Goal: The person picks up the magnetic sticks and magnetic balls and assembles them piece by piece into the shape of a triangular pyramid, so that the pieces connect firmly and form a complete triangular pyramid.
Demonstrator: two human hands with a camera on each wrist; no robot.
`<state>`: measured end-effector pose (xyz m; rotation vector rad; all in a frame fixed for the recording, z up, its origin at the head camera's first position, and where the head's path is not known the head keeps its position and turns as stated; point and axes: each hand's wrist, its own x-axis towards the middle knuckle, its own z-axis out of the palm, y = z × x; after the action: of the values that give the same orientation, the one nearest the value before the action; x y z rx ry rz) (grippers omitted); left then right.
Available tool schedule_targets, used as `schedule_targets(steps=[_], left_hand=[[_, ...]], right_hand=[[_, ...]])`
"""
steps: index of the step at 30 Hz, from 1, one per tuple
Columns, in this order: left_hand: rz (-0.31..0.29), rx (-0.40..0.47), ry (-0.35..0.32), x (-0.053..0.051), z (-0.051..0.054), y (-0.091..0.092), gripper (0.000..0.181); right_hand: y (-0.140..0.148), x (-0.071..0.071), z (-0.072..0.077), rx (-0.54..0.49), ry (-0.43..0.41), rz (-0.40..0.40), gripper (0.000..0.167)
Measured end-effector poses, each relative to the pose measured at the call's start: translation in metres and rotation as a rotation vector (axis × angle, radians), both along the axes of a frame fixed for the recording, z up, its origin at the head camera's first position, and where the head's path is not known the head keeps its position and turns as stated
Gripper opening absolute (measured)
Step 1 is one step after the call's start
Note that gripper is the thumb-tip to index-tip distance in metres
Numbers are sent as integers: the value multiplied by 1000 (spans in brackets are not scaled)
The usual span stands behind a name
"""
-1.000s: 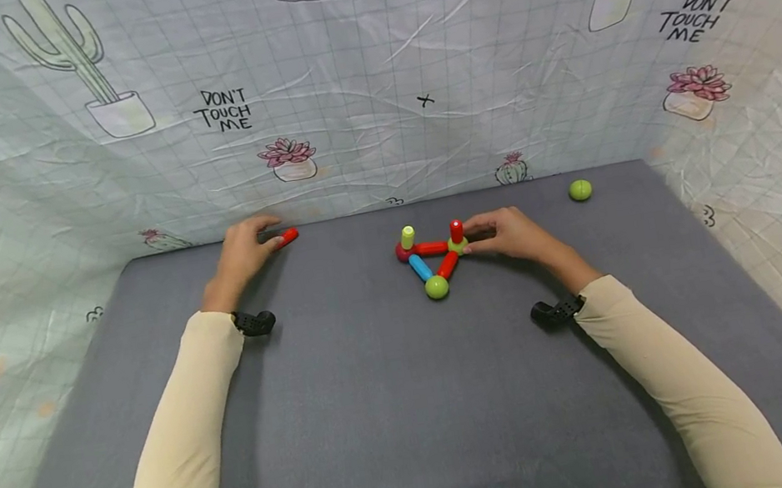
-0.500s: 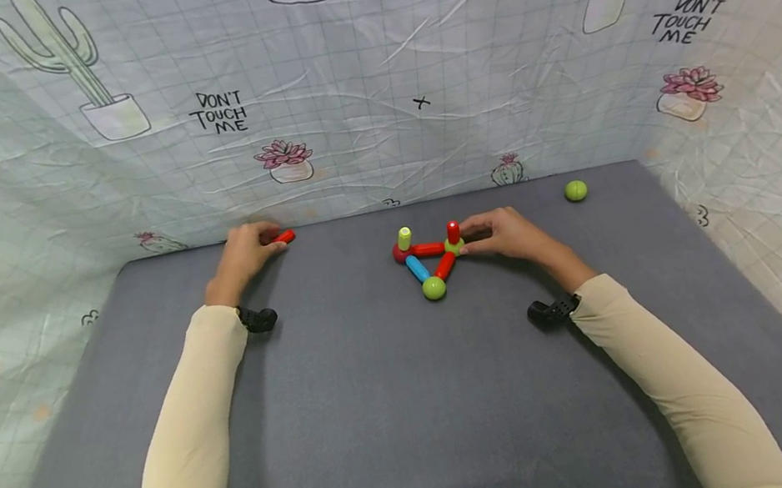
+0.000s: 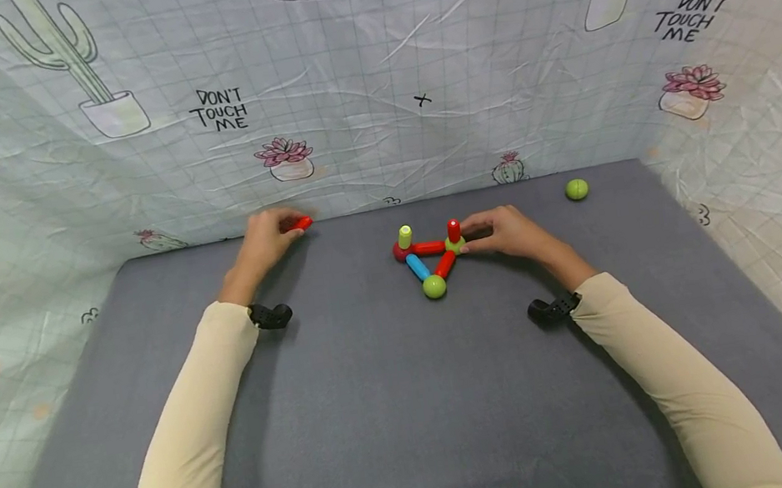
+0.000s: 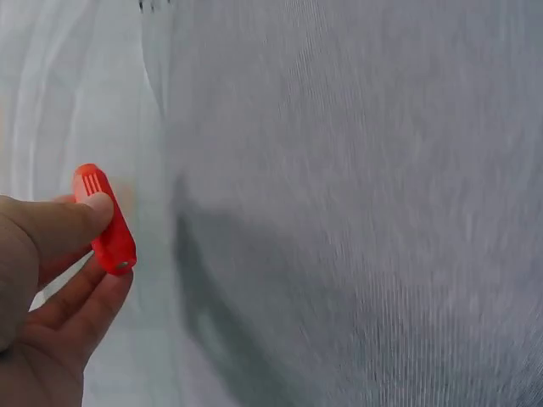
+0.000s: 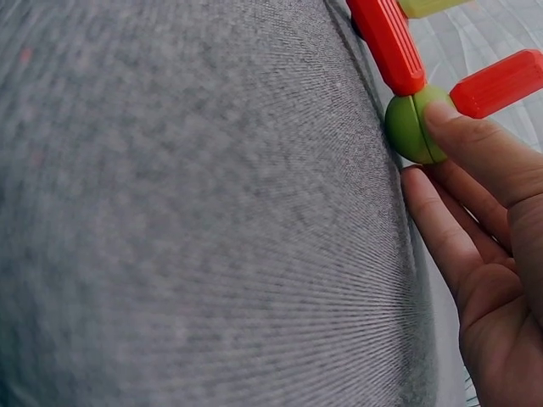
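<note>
My left hand (image 3: 267, 239) pinches a short red rod (image 4: 110, 227) between thumb and fingers, above the table's far left edge. My right hand (image 3: 509, 235) grips a green ball (image 5: 409, 134) at the right corner of a small triangle of rods and balls. A red rod (image 3: 453, 230) stands upright on that ball. The triangle's sides are a blue rod (image 3: 418, 268), a red back rod (image 3: 429, 248) and another red rod (image 3: 445, 265). At its other corners are a dark red ball (image 3: 401, 252), bearing an upright yellow-green rod (image 3: 405, 236), and a green front ball (image 3: 434, 286).
A loose green ball (image 3: 576, 189) lies near the far right corner of the dark grey table (image 3: 401, 411). Behind and at both sides hangs a pale cloth (image 3: 350, 73) printed with cacti. Each wrist wears a black band.
My left hand has moved to the right and slightly farther back, carrying the red rod. My right hand and the triangle stay in place.
</note>
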<state>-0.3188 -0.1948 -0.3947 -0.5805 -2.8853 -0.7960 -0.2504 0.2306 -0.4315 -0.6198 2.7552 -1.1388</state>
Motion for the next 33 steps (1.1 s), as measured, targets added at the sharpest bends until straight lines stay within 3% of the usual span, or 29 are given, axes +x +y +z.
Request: schedule_targets(steps=[3,11,20,27,33], left_hand=[[-2,53,-11,7,6,11,28],[-30,230,-140,30,14,37,29],[-93,516,-376,68,22,74,29],[-173,703,-502,87,10,104,27],[-219,781,-573,95,-2,124,31]], right_hand=[[1,0,0,-10,-8,-1,37],[1,1,-1,-7,-16,-10,37],[-1,-1,3,-3,5,17,35],[2,-7,6,33,-15,33,30],[3,-9,8,76,-22,38,29]])
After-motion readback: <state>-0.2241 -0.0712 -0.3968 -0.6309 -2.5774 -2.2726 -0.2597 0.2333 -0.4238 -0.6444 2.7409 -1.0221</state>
